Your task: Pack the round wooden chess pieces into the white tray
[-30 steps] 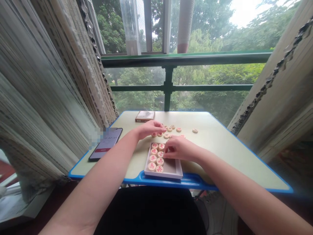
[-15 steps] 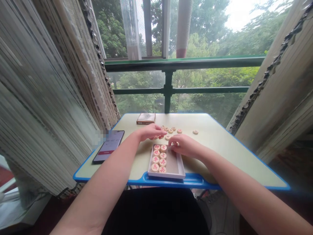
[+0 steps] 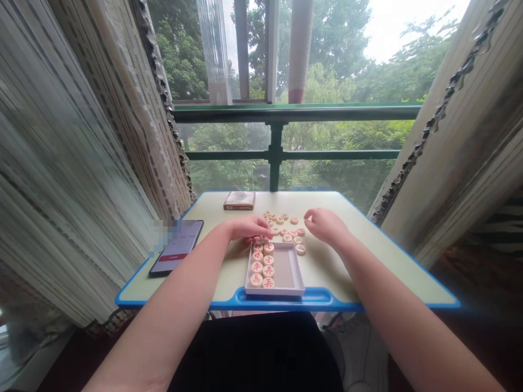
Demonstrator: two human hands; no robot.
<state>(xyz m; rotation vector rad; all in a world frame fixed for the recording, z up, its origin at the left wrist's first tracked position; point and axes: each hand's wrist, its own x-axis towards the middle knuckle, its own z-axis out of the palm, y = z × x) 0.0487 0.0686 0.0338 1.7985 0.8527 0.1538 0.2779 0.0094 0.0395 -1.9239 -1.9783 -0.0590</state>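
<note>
A shallow white box (image 3: 301,272) stands at the table's near edge. Two columns of round wooden xiangqi pieces with red characters (image 3: 268,271) fill its left part; bare cardboard shows on the right. My left hand (image 3: 251,226) is bent low just beyond the box's far left corner, its fingers curled over pieces there; what they grip is hidden. Further right and beyond the box, my right hand (image 3: 327,224) is closed over the tabletop, thumb and fingers together, and I cannot see what is inside. Several loose xiangqi pieces (image 3: 287,238) lie scattered between the hands.
A phone (image 3: 180,247) with a timer lies on the table's left side. Toward the back left is a flat brown box (image 3: 239,200). The pale table (image 3: 368,256) has a blue rim, with a green railing (image 3: 302,112) and window beyond. Curtains hang at both sides.
My right hand has moved from the box's far edge out to the right, over where a lone piece lay. Loose pieces it covered now show. My left hand has come slightly nearer the box.
</note>
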